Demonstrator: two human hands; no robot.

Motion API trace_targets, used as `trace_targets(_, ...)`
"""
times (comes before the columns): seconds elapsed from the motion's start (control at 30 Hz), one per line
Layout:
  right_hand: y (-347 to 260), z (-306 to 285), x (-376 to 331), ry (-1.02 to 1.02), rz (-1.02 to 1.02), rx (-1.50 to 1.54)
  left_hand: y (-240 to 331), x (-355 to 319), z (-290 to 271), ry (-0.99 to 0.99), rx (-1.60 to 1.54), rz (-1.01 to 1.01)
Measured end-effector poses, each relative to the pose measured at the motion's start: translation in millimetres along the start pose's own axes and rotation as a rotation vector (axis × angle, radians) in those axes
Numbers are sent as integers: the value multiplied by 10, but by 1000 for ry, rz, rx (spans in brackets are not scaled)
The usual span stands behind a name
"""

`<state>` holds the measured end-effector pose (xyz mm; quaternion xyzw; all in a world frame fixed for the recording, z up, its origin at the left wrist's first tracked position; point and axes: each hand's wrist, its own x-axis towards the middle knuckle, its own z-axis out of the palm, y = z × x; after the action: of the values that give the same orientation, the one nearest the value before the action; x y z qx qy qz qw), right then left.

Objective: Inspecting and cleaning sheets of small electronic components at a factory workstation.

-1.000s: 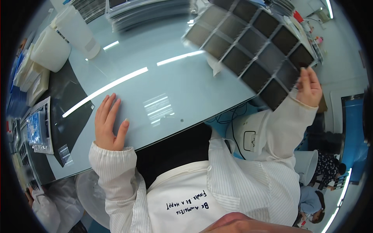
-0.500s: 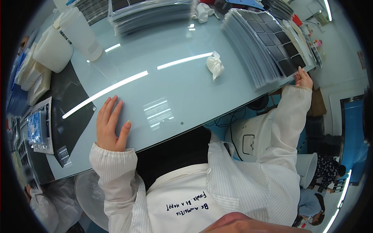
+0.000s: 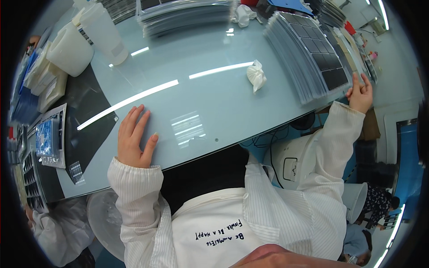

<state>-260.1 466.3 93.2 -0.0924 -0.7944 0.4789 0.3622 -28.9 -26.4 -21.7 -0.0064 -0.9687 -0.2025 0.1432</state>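
My left hand [image 3: 135, 139] lies flat on the pale glass tabletop [image 3: 170, 100] with its fingers stretched out and nothing under them that I can see. At the right, my right hand [image 3: 361, 93] is raised beside the near corner of a tall stack of clear plastic trays [image 3: 292, 60]. Two of its fingers point up and apart, and no object shows in them. Dark rectangular pieces [image 3: 328, 62] sit in rows in the top tray. Between my hands, nearer the stack, a knotted white cloth or tissue bundle [image 3: 256, 78] rests on the glass.
Another tray stack [image 3: 187, 20] stands at the back, with crumpled white tissue [image 3: 245, 16] beside it. A translucent bottle [image 3: 103, 33] and a white roll [image 3: 71, 51] are at the left, above a blue packet [image 3: 47, 138]. Below the table edge is a white bin [image 3: 292, 154].
My right hand has come away from the tray corner, and its fingers have lifted and spread. The whole view has shifted slightly. My left hand stays flat on the table.
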Motion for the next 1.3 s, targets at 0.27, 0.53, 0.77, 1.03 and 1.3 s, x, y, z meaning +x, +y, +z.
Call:
trace_targets(0.27,-1255,1282,-842,-818,-951,-123,14,-1,0,32,-26,-12)
trace_targets(0.53,-1814,2742,-1142,-967,-1056,-172,-71,-20,28,110,-104,-38)
trace_targets(0.77,-1383,3774,-891,-1002,-1211,-268,-134,5,77,138,-184,-22)
trace_targets(1.03,-1283,3477,-702,-913,-1205,-348,-172,-15,88,143,-171,-29)
trace_targets(1.3,-1422,2493,-619,-681,-1308,-33,-157,36,111,145,-181,-16)
